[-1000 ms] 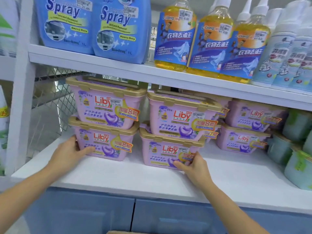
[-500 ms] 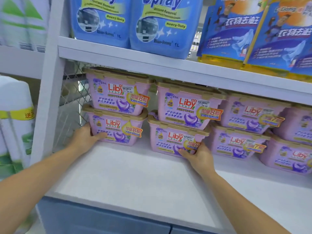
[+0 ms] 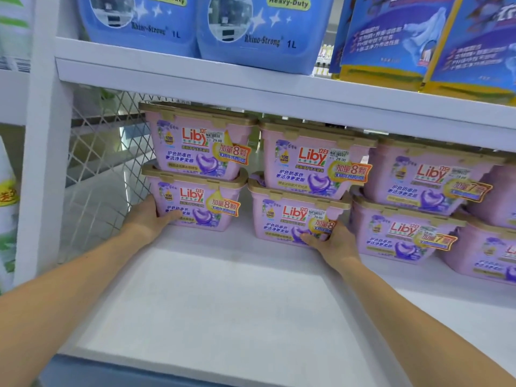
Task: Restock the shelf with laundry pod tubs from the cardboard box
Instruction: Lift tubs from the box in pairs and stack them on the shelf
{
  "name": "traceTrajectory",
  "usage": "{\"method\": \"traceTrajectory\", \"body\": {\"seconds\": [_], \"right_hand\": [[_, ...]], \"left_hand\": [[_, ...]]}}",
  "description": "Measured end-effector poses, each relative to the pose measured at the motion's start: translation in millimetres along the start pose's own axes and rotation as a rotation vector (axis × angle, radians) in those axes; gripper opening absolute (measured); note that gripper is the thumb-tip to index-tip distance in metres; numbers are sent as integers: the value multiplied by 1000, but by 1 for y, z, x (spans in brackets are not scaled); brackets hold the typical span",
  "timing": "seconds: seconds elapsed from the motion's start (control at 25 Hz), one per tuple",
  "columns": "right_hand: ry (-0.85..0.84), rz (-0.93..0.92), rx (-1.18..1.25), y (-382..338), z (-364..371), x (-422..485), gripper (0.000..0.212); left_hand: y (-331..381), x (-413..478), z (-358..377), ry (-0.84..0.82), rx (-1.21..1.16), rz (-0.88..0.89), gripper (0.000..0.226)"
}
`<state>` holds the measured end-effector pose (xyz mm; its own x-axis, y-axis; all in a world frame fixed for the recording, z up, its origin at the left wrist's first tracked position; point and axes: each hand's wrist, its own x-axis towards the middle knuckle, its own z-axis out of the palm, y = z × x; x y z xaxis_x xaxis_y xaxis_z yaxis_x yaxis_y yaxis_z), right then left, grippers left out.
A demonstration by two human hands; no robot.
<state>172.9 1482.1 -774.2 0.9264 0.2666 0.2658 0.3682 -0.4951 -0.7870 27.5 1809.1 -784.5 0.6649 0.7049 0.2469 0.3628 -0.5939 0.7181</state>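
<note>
Pink Liby laundry pod tubs with gold lids stand in stacks of two on the white shelf (image 3: 223, 303). My left hand (image 3: 148, 216) wraps the lower left corner of the bottom left tub (image 3: 195, 208), which carries another tub (image 3: 195, 146). My right hand (image 3: 332, 244) presses on the front right of the bottom middle tub (image 3: 287, 216), under a second tub (image 3: 312, 166). Both stacks sit far back on the shelf. The cardboard box is out of view.
More pink tub stacks (image 3: 405, 233) fill the shelf to the right. A wire mesh panel (image 3: 106, 152) and a white post (image 3: 47, 163) close the left side. The upper shelf board (image 3: 251, 90) hangs low over the stacks and carries blue spray jugs (image 3: 259, 32).
Both hands have stayed on the bottom tubs while the two stacks slid farther back on the shelf. My view has come closer and shifted left.
</note>
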Motion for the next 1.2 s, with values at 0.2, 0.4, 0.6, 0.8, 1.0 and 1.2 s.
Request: {"method": "traceTrajectory", "body": {"seconds": [0.2,0.4,0.6,0.8,1.0,1.2], "right_hand": [[-27,85,7,4,1,1,40],[-43,83,-4,6,-15,-24,56],[-170,-103,-326,12,-66,-98,56],[-216,-296,-632,33,-128,-162,56],[-202,-298,-671,59,-172,-227,45],[-169,-190,-632,106,-219,-305,39]], "left_hand": [[2,1,5,3,-21,-4,53],[13,-27,-2,8,-109,-95,68],[42,-109,-22,54,-30,120,51],[61,-210,-32,-10,25,362,67],[73,-315,-16,-144,99,490,65],[56,-400,-5,-274,161,513,51]]}}
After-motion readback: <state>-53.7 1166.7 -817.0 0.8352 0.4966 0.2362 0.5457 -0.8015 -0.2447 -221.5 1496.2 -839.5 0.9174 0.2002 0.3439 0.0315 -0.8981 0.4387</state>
